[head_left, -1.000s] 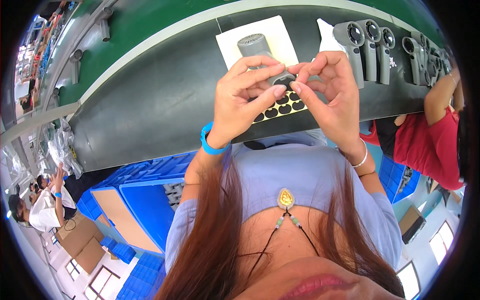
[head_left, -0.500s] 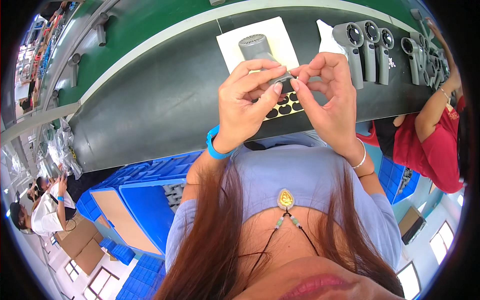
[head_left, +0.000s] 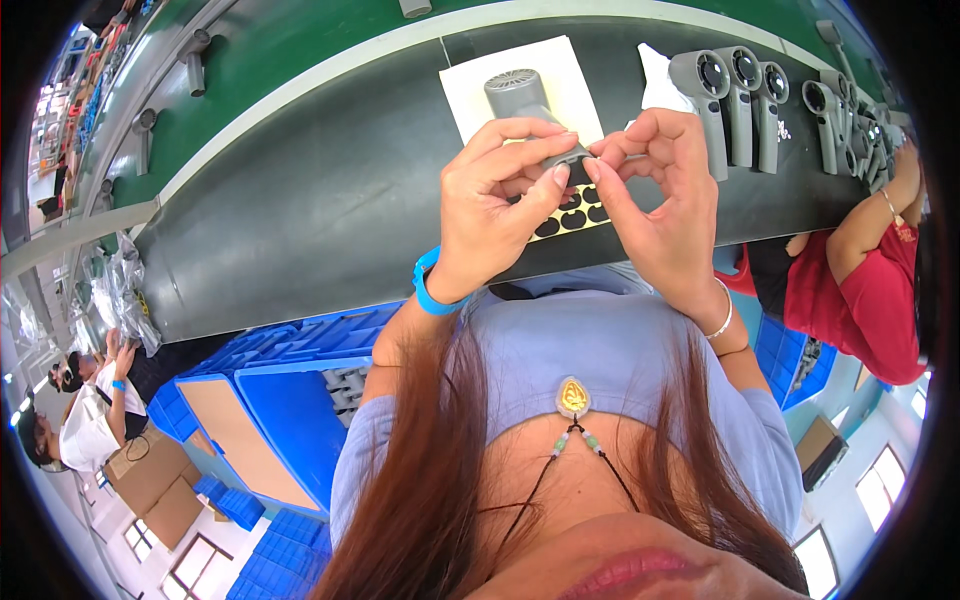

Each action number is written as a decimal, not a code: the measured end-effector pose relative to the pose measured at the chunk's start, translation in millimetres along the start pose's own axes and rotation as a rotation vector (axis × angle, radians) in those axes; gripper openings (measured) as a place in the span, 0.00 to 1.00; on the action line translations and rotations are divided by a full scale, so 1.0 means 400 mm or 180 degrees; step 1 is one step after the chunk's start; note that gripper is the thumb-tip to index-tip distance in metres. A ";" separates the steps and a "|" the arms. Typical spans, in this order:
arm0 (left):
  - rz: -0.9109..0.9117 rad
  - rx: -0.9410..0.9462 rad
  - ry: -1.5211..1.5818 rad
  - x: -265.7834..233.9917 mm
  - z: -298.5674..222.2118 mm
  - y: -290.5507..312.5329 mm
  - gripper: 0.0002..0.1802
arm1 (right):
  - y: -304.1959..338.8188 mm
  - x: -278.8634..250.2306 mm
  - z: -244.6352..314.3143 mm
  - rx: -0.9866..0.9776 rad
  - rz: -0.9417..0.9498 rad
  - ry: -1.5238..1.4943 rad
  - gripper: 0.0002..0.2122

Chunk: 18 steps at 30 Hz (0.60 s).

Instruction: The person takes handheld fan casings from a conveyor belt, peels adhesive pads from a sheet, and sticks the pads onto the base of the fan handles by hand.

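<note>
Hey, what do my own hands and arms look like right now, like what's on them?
Your left hand and right hand are ungloved. A bright blue wristband circles the left wrist, a thin pale bracelet the right. Short lavender-blue sleeves.

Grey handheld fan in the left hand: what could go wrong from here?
1. The left hand grips the grey handheld fan by its handle, with the fan head out past the fingers, so it might twist or slip.
2. The right hand works close at the handle's end; its fingertips could hide a misalignment there.
3. Black cut-out pieces lie just below the hands in the picture; a dropping hand might brush them.
</note>
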<state>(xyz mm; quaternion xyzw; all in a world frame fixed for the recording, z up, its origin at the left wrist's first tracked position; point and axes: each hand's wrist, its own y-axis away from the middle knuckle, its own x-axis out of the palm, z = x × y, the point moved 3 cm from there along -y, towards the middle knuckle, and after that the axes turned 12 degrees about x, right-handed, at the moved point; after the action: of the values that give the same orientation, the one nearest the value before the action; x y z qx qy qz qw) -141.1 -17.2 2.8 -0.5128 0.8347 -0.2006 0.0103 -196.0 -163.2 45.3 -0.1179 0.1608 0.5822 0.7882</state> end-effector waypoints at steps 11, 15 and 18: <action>-0.0362 -0.0078 0.0204 -0.058 -0.004 -0.024 0.14 | -0.072 -0.007 -0.052 -0.0351 -0.0630 0.0589 0.15; -0.0032 0.0468 -0.0474 -0.099 0.018 -0.108 0.16 | -0.100 0.048 -0.137 0.0147 -0.0065 0.0350 0.11; 0.0521 0.1043 -0.1416 -0.122 0.092 -0.254 0.15 | -0.103 0.088 -0.180 -0.0039 0.0142 0.0386 0.10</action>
<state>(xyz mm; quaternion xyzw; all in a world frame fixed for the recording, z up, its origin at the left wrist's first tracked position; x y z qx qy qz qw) -23.3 -26.9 -5.3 -0.4666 0.8070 -0.2139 0.2921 -155.5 -171.1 -35.0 -0.1541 0.2072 0.5924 0.7631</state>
